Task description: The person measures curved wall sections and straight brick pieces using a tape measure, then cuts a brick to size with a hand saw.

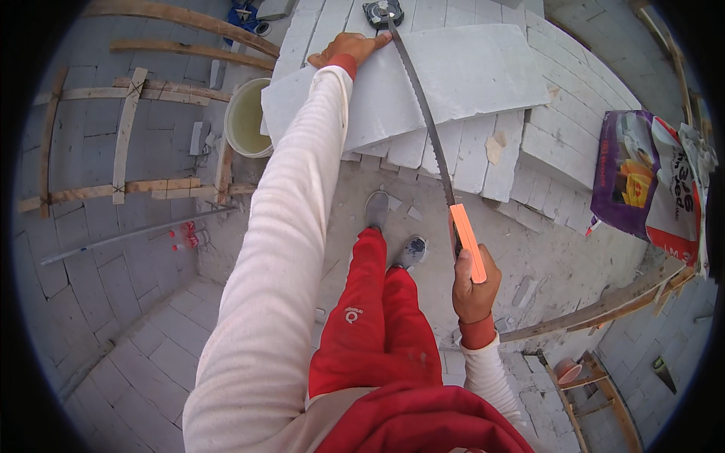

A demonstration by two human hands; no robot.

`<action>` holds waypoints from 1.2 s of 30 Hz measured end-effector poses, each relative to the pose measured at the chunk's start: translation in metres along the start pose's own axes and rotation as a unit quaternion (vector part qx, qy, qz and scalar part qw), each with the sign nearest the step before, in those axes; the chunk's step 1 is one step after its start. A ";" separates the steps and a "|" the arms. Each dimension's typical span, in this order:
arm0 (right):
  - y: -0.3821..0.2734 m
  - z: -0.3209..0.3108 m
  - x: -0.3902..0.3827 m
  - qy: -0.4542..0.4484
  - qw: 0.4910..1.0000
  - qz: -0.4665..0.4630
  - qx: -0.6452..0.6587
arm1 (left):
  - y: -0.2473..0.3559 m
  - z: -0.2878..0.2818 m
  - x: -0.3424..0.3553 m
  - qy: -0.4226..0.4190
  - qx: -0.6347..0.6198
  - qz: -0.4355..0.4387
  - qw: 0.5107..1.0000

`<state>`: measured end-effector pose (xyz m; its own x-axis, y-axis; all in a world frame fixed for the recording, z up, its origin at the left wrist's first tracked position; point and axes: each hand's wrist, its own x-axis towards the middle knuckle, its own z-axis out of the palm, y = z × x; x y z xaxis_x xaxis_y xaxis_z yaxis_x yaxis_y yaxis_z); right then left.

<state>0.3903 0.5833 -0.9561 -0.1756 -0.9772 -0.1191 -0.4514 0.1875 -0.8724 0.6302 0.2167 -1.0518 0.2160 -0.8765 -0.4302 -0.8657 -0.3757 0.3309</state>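
Note:
My right hand (pixel 476 285) is closed round the orange handle of a handsaw (pixel 427 113), whose long toothed blade runs forward across a wide white block (pixel 476 72). My left hand (pixel 351 50) rests on the far left part of that block with its fingers apart, the thumb stretched out to the blade near its tip. Just beyond the thumb, a dark tape measure (pixel 384 13) sits at the saw's far end. The wide block lies askew on a stack of narrower white blocks (pixel 464 151). Whether the blade has cut into the block I cannot tell.
A white bucket (pixel 248 121) with cloudy liquid stands left of the stack. Wooden frames (pixel 128 136) lean at the left. On the right is a purple and white bag (pixel 642 181). Rubble pieces (pixel 525 291) and a plastic bottle (pixel 187 235) lie on the floor.

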 end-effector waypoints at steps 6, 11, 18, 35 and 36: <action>-0.001 0.018 0.037 -0.003 1.000 -0.023 0.010 | 0.002 0.003 0.000 0.020 0.010 0.002 1.000; 0.007 -0.001 -0.008 0.016 1.000 0.000 0.008 | 0.000 0.004 -0.002 0.029 -0.005 -0.002 1.000; 0.013 0.005 0.015 0.006 1.000 -0.014 -0.004 | -0.003 0.008 -0.002 0.040 -0.018 0.020 0.999; 0.026 -0.006 -0.017 0.010 1.000 -0.012 -0.004 | -0.003 0.006 0.003 0.035 -0.004 0.017 0.999; 0.025 -0.002 -0.006 0.004 1.000 -0.018 -0.013 | 0.000 0.005 0.001 0.027 -0.001 0.019 0.999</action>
<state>0.3783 0.5937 -0.9768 -0.1655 -0.9826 -0.0838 -0.4810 0.1546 -0.8630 0.6283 0.2177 -1.0565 0.2077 -0.9053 -0.3706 -0.8728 -0.3425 0.3477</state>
